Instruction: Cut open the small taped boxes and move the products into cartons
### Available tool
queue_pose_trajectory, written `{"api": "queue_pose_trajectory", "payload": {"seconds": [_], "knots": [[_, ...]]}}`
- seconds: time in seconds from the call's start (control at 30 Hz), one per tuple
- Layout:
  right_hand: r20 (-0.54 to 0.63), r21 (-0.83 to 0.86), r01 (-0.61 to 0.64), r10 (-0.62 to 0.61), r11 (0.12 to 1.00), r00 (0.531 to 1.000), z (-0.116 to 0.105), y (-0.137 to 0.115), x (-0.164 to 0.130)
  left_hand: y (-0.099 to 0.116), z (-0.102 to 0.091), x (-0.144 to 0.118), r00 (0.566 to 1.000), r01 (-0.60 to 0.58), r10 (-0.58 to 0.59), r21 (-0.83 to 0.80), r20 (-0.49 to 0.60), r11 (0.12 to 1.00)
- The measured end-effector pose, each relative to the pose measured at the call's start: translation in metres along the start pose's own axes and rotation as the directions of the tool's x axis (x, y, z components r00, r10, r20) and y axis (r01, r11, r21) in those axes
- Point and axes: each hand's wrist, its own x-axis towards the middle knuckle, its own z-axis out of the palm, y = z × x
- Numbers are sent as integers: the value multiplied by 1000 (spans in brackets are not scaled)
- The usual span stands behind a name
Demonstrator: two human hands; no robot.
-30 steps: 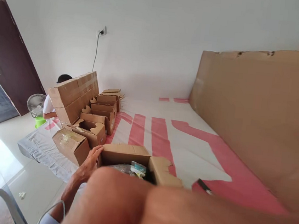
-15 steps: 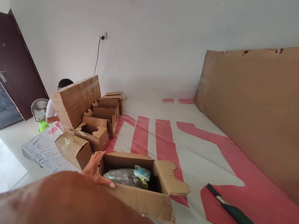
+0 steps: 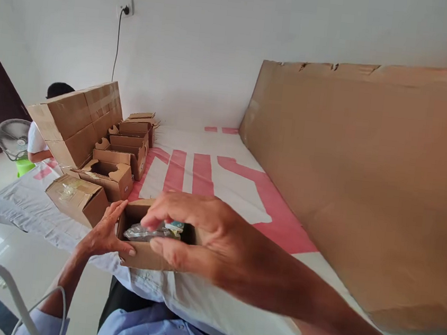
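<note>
Hiding much of the open box [image 3: 140, 257], right hand [image 3: 196, 234] covers the blurred packet [image 3: 142, 232]

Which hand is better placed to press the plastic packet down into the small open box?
Probably the right hand: its fingers reach over the plastic packet, while the left hand steadies the small open box.

Along the right of your frame a large brown cardboard sheet [image 3: 366, 177] leans on the white wall. At left you have stacked brown cardboard boxes [image 3: 77, 120] and open ones on the white-and-red covered surface [image 3: 207, 171]. Behind them, at far left, sits a person in white [image 3: 37, 140] beside a grey fan [image 3: 12, 137].
</note>
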Motion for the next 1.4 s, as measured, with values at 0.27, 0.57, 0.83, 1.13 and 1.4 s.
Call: {"api": "queue_pose_trajectory", "payload": {"seconds": [0.27,0.57,0.83,1.13,1.4], "knots": [[37,-679,-139,223,721,974,5,145,-16,7,-3,-1,999,-26,29,-68,43,997],[26,-754,-199,331,626,943,7,148,-7,15,-2,-6,999,-22,23,-34,48,999],[38,-742,-202,340,639,940,2,147,-4,15,1,-8,1000,-17,19,-58,22,998],[-7,-253,-330,340,909,941,-3,144,-1,16,-1,-5,999,-20,22,-62,30,998],[-95,-90,-339,331,936,939,-1,152,5,13,-1,-5,999,-1,5,-80,45,997]]}}
